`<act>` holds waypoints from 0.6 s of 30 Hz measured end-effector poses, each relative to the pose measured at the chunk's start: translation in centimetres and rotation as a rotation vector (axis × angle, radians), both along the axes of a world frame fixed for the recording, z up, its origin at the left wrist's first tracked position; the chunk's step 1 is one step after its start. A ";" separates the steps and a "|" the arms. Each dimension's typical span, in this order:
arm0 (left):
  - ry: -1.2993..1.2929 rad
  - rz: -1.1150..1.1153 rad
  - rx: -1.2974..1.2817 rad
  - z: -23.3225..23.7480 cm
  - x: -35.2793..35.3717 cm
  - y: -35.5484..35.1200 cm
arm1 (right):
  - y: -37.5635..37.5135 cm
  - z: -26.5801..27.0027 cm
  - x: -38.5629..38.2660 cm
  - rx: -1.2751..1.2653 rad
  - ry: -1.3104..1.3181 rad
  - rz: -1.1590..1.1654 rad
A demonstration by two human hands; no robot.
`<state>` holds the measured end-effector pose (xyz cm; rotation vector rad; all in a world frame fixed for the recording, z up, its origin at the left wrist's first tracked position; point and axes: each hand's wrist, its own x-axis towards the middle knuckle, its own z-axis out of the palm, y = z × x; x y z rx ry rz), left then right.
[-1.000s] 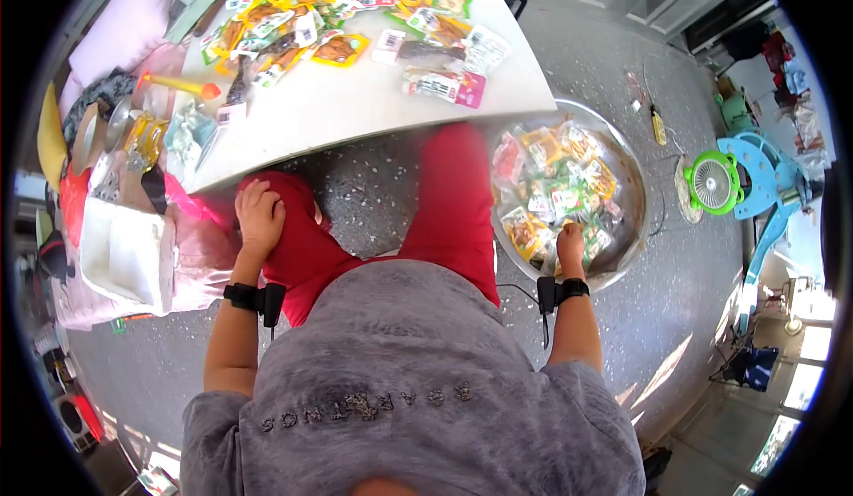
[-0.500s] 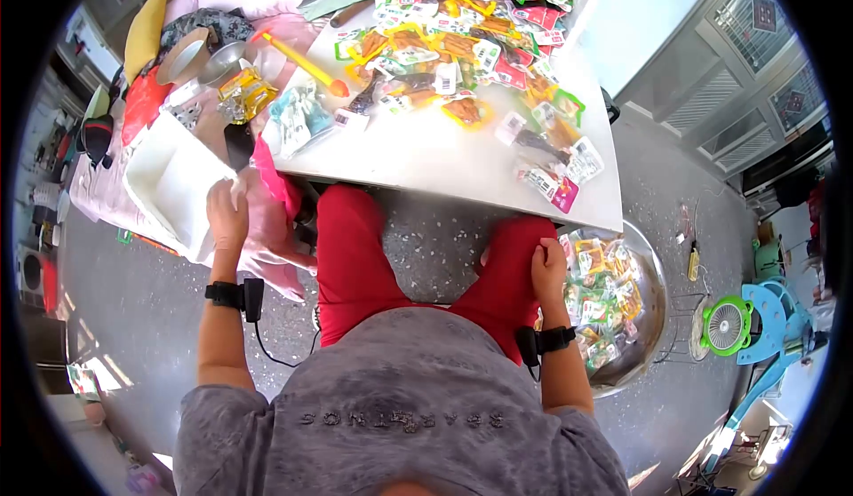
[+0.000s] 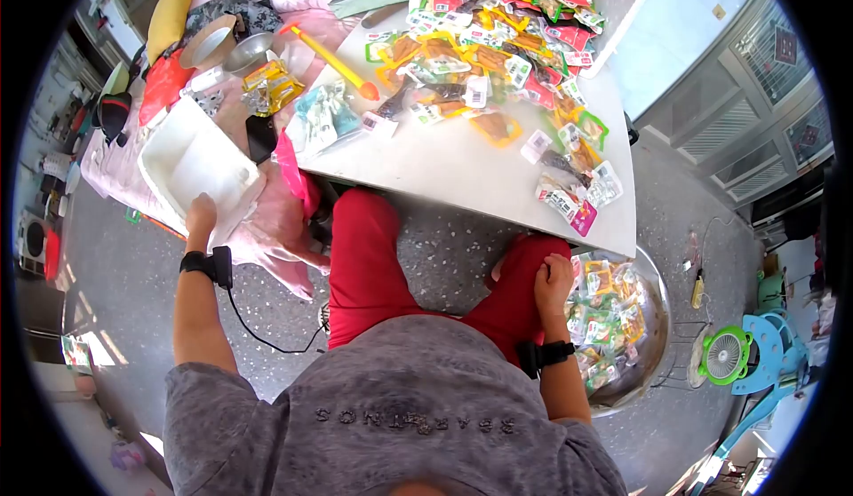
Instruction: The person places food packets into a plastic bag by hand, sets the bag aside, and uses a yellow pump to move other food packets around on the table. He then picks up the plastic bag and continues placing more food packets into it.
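Observation:
My left hand (image 3: 202,215) grips the near rim of a white foam box (image 3: 200,163), which looks empty and rests on the pink cloth at the left. Over my right thigh rests my right hand (image 3: 553,281), its fingers curled; nothing shows in it. Just right of that hand, a metal basin (image 3: 656,336) holds several small food packets (image 3: 604,314). On the white table (image 3: 426,163) lies a spread of colourful snack packets (image 3: 484,56), heaped up into a white box (image 3: 619,30) at the back.
A yellow and orange toy hammer (image 3: 333,59) lies at the table's left side beside a clear bag with blue items (image 3: 324,119). Metal bowls (image 3: 251,54) sit on the bed. A green fan (image 3: 726,355) stands at the far right.
My left hand has moved from the box's right corner to its near rim. The view has shifted, so the table and box appear further right. My right hand stays on the thigh.

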<state>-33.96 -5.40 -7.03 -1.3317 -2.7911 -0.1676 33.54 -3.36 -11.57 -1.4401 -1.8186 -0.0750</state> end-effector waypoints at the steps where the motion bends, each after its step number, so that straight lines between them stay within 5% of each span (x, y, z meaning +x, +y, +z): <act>1: 0.020 0.015 0.026 0.6 0.7 0.2 | 0.0 0.1 0.0 -0.003 -0.002 -0.003; 6: 0.037 -0.078 0.244 1.0 0.0 1.3 | -0.1 0.2 -0.2 -0.010 -0.002 -0.012; 11: -0.207 -0.297 0.492 7.0 9.3 2.5 | 0.1 0.4 -0.3 -0.049 0.113 0.037; 18: -1.493 -0.775 0.537 10.5 24.5 4.3 | 1.2 3.5 -4.4 -0.315 0.457 0.182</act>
